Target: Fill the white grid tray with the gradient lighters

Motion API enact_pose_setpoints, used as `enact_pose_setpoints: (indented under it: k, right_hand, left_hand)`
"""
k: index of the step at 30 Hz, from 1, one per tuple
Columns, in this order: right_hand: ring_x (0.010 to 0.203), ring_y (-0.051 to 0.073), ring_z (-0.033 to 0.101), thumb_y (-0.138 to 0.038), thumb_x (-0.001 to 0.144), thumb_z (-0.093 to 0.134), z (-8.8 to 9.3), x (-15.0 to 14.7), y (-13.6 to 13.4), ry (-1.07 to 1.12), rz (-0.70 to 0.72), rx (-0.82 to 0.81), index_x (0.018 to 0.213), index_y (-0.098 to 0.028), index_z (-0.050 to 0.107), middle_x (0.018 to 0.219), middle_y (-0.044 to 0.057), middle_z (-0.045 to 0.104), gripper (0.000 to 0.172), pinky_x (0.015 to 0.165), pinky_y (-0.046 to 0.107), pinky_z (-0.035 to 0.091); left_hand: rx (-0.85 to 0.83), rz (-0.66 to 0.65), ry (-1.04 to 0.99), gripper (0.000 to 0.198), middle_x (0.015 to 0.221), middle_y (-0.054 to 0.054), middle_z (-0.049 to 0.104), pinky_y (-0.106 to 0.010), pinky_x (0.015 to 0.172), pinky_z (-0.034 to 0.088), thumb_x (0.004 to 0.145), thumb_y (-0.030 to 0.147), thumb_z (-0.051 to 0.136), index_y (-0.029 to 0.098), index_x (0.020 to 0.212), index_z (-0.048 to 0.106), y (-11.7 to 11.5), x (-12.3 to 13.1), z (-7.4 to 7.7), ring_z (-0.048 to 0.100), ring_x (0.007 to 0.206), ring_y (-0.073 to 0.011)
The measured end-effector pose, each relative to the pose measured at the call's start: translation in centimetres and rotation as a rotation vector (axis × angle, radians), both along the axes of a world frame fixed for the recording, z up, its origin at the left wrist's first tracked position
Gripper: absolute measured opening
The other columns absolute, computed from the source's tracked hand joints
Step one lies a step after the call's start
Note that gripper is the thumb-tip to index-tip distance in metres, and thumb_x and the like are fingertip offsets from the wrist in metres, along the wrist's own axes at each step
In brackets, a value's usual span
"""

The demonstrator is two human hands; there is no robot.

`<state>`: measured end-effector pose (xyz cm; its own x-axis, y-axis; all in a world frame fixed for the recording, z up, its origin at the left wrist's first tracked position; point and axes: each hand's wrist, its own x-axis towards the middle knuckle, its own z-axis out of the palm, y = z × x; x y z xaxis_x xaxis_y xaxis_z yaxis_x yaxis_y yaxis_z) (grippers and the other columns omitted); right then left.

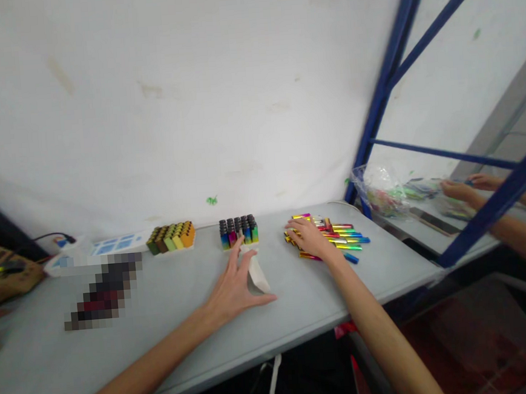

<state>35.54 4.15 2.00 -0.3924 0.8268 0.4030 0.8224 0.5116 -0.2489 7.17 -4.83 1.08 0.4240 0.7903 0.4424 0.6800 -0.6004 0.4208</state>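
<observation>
My left hand (pixel 233 286) is over the middle of the table, thumb stretched wide from the fingers. A small white piece (pixel 259 275), like a strip of card or plastic, shows in the gap between thumb and fingers; I see no firm grip on it. Just beyond the fingertips, a block of upright black-topped tubes (pixel 238 229) in several colours stands in a white base. My right hand (pixel 309 239) rests with spread fingers on a loose pile of shiny metallic tubes (pixel 345 234) in gold, red, green and blue. Its fingertips are partly lost among the tubes.
Left of the block stands a tray of yellow, green and brown tubes (pixel 170 237). Further left are a white power strip (pixel 67 261), a pixelated dark object (pixel 106 291) and a cardboard box (pixel 11 271). A blue metal frame (pixel 380 100) rises at right; beyond it, another person's hands (pixel 460 190) work.
</observation>
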Motion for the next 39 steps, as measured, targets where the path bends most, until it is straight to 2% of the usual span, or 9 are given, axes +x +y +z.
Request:
enact_pose_setpoints:
  k: [5, 7, 9, 13, 17, 21, 25, 31, 39]
  right_hand:
    - [0.12, 0.025, 0.056, -0.035, 0.104, 0.039, 1.2, -0.8, -0.3, 0.043, 0.02, 0.044, 0.118, -0.019, 0.068, 0.122, 0.012, 0.067, 0.036, 0.109, 0.041, 0.037]
    - [0.12, 0.025, 0.056, -0.035, 0.104, 0.039, 1.8, -1.8, -0.3, 0.028, 0.028, 0.042, 0.117, -0.02, 0.067, 0.122, 0.011, 0.067, 0.035, 0.111, 0.044, 0.035]
    - [0.121, 0.025, 0.055, -0.038, 0.104, 0.039, 2.5, -3.4, -0.1, 0.01, 0.083, 0.04, 0.12, -0.021, 0.066, 0.124, 0.011, 0.066, 0.035, 0.113, 0.045, 0.033]
    - [0.13, 0.025, 0.049, -0.052, 0.1, 0.048, 3.7, -8.2, 1.2, -0.015, 0.239, 0.071, 0.138, -0.02, 0.053, 0.137, 0.014, 0.056, 0.05, 0.114, 0.042, 0.034]
    - [0.142, 0.035, 0.036, -0.075, 0.087, 0.052, 4.3, -13.4, 3.5, -0.131, 0.214, 0.047, 0.153, -0.027, 0.038, 0.155, 0.016, 0.037, 0.083, 0.116, 0.054, 0.027]
    - [0.126, 0.034, 0.053, -0.082, 0.084, 0.046, 4.3, -16.1, 5.1, -0.222, 0.158, -0.063, 0.149, -0.031, 0.045, 0.136, 0.014, 0.059, 0.082, 0.109, 0.051, 0.037]
    - [0.113, 0.03, 0.061, -0.081, 0.085, 0.046, 4.0, -15.6, 4.1, -0.205, 0.173, -0.033, 0.144, -0.025, 0.051, 0.119, 0.013, 0.067, 0.081, 0.099, 0.039, 0.044]
    - [0.107, 0.028, 0.061, -0.081, 0.084, 0.047, 4.0, -12.7, -0.7, -0.191, 0.215, -0.006, 0.142, -0.022, 0.052, 0.114, 0.013, 0.067, 0.083, 0.096, 0.038, 0.045]
    - [0.107, 0.029, 0.06, -0.08, 0.086, 0.045, 4.4, -11.4, -6.3, -0.191, 0.103, 0.008, 0.136, -0.024, 0.054, 0.113, 0.012, 0.067, 0.076, 0.095, 0.04, 0.046]
  left_hand:
    - [0.018, -0.054, 0.137, 0.08, 0.157, -0.011, 0.04, -0.055, 0.12, 0.032, 0.066, 0.063, 0.082, 0.026, 0.134, 0.059, -1.8, -4.2, 0.2, 0.035, 0.146, -0.0359]
    - [-0.011, -0.093, 0.186, 0.068, 0.154, -0.007, 0.046, -0.052, 0.119, 0.033, 0.084, 0.054, 0.07, 0.031, 0.145, 0.05, -2.8, -5.8, 0.1, 0.039, 0.145, -0.03]
    - [-0.035, -0.086, 0.236, 0.066, 0.156, -0.005, 0.043, -0.049, 0.119, 0.035, 0.093, 0.05, 0.06, 0.033, 0.153, 0.039, -3.7, -7.2, -0.1, 0.04, 0.144, -0.0271]
    - [0.02, 0.043, 0.278, 0.055, 0.152, -0.006, 0.047, -0.049, 0.115, 0.039, 0.098, 0.048, 0.051, 0.033, 0.15, 0.044, -4.8, -9.5, -0.4, 0.045, 0.139, -0.0282]
    - [0.09, 0.138, 0.329, 0.042, 0.127, -0.009, 0.063, -0.047, 0.108, 0.045, 0.099, 0.044, 0.048, 0.029, 0.138, 0.058, -5.0, -11.4, -0.2, 0.053, 0.125, -0.0292]
    - [0.134, 0.256, 0.451, 0.039, 0.112, -0.012, 0.065, -0.049, 0.104, 0.046, 0.099, 0.037, 0.046, 0.022, 0.129, 0.064, -4.5, -12.9, -0.2, 0.054, 0.116, -0.0321]
    - [0.143, 0.336, 0.52, 0.04, 0.111, -0.015, 0.064, -0.049, 0.099, 0.048, 0.099, 0.034, 0.041, 0.017, 0.128, 0.063, -4.0, -13.7, -0.3, 0.055, 0.109, -0.0326]
    - [0.101, 0.345, 0.527, 0.042, 0.109, -0.019, 0.063, -0.05, 0.099, 0.048, 0.098, 0.032, 0.041, 0.009, 0.124, 0.064, -1.6, -12.8, 0.3, 0.057, 0.106, -0.0345]
    - [0.072, 0.1, 0.367, 0.041, 0.109, -0.016, 0.061, -0.047, 0.1, 0.048, 0.097, 0.033, 0.043, 0.012, 0.127, 0.061, 5.9, -9.2, -0.2, 0.059, 0.107, -0.0316]
